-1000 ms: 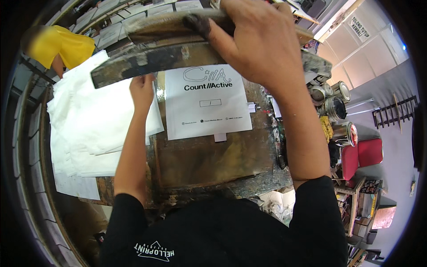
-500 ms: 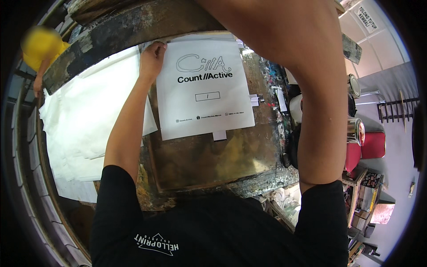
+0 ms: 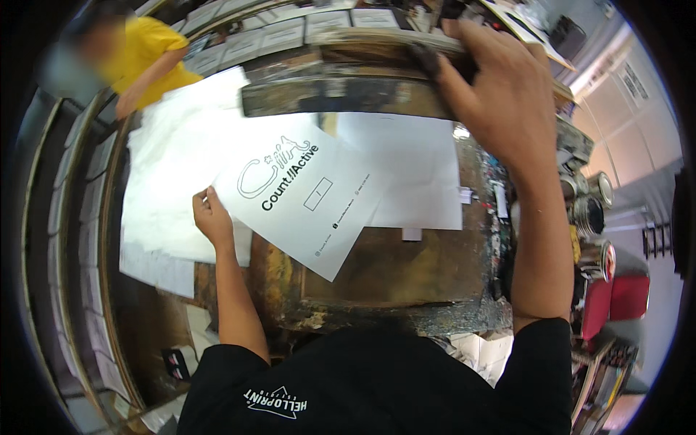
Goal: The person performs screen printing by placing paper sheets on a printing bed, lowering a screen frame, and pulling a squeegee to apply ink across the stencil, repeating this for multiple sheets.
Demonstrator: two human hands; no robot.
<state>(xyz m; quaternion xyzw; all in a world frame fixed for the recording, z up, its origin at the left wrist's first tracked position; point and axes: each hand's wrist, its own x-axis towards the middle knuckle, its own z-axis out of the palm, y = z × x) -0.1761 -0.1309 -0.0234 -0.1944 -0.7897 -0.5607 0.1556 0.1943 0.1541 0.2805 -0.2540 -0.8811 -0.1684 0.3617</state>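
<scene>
My left hand pinches the edge of a white sheet with black lettering and a drawn outline box. The sheet is tilted, its lower corner pointing toward me. It overlaps a blank white sheet that lies flat on the stained printing board. At the far side, my right hand is wrapped over the edge of a raised, ink-stained wooden frame. A dark smudge shows by its thumb. To the left lies a pile of white sheets, which the printed sheet partly covers.
A person in yellow stands at the far left, beyond the pile. Racks holding sheets line the left side. Paint tins and a red chair are at the right. Small paper tabs stick out around the blank sheet.
The printed sheet has moved left off the board and turned, with my left hand holding its edge. The blank sheet beneath is now exposed. More of the raised frame has come into view.
</scene>
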